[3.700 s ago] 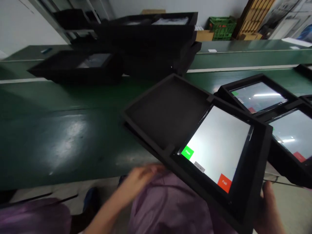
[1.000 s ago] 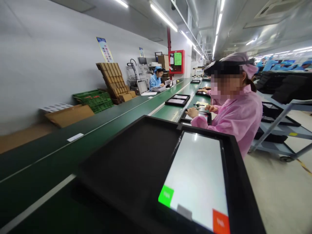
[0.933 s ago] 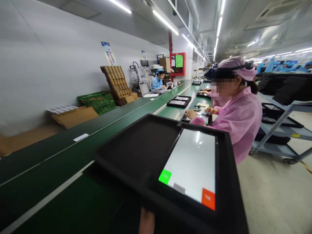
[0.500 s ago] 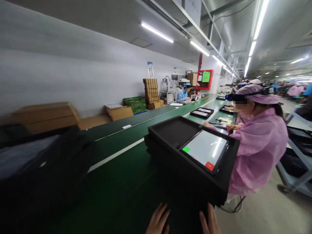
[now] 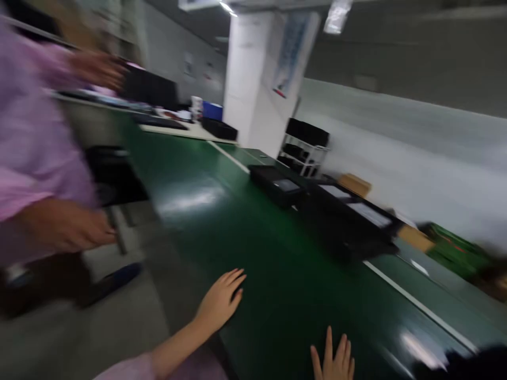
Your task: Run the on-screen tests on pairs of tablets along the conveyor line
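Observation:
The view is blurred by motion. My left hand [image 5: 219,301] lies flat and open on the near edge of the green conveyor belt [image 5: 253,237], holding nothing. My right hand [image 5: 334,361] shows only its spread fingers at the bottom edge, also over the belt and empty. Stacked black foam trays [image 5: 348,219] with tablets in them stand further along the belt, well away from both hands. A smaller black tray [image 5: 277,184] sits beyond them.
A person in a pink coat [image 5: 27,137] stands at the left, a hand [image 5: 67,229] hanging near the belt's edge. A white pillar [image 5: 257,79] and a black rack [image 5: 304,145] stand behind the belt. Cardboard boxes and a green crate [image 5: 455,250] line the wall at right.
My head has swung from the right end of the line to the left. The tray with the lit tablet has left my hands, which now rest open on the belt.

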{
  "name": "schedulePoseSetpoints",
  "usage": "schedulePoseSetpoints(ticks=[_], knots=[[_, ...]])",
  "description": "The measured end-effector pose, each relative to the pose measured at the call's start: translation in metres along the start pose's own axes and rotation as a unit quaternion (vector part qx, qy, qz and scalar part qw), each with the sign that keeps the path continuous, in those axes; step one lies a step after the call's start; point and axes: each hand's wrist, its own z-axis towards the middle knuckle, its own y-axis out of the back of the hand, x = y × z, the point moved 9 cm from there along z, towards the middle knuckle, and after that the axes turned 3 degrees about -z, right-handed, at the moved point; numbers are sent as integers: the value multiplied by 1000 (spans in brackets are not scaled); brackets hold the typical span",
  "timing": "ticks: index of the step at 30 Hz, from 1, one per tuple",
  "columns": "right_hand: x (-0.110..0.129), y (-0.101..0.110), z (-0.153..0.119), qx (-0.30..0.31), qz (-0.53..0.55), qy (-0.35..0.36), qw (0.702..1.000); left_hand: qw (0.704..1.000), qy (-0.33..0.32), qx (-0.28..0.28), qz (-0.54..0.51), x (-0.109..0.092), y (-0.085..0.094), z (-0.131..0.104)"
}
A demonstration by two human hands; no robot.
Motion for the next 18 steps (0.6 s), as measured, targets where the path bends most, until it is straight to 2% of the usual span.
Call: schedulePoseSetpoints(ticks=[2, 5, 8, 11, 18], knots=[[49, 8, 27, -12, -6, 51, 999, 999, 28, -25, -11, -2, 8, -1], [120, 12, 48, -22, -1, 139, 990, 998, 36, -40, -32, -8, 6, -7], [170, 9, 59, -24, 23, 204, 978, 998, 34, -41, -44, -12, 4, -13], [192, 7, 68, -18, 53, 233, 971, 998, 38, -33, -46, -11, 4, -15], [198, 7, 79, 16, 96, 240, 966, 998, 60, -19, -29, -6, 6, -13]])
